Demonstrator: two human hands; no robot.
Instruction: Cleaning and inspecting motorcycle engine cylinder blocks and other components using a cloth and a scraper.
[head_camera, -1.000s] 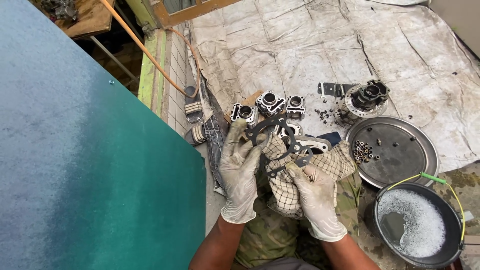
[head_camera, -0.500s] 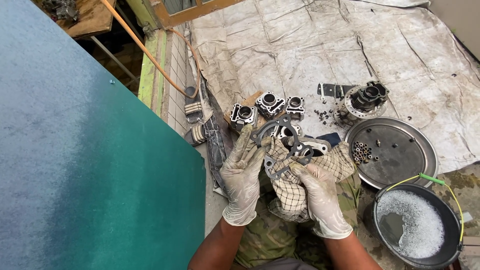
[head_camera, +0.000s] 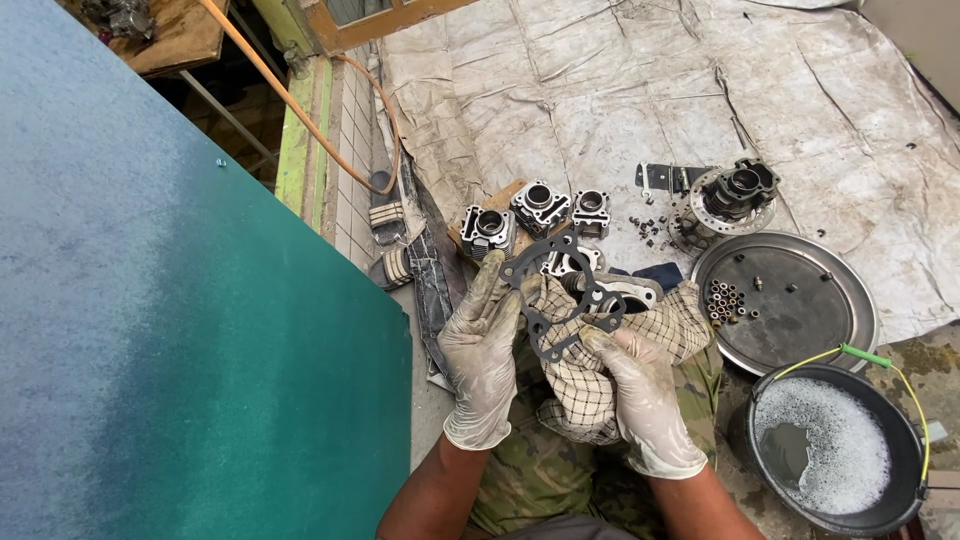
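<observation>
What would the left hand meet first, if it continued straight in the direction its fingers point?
Probably the grey engine cylinder just beyond the left hand fingertips; depth is unclear, so the hand might pass above it.

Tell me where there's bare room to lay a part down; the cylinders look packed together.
Free: the wrinkled tarp beyond the three cylinders, and the round tray's middle, beside its small bushings. Crowded: between both gloved hands, left hand and right hand, where gasket and checked cloth sit.
</observation>
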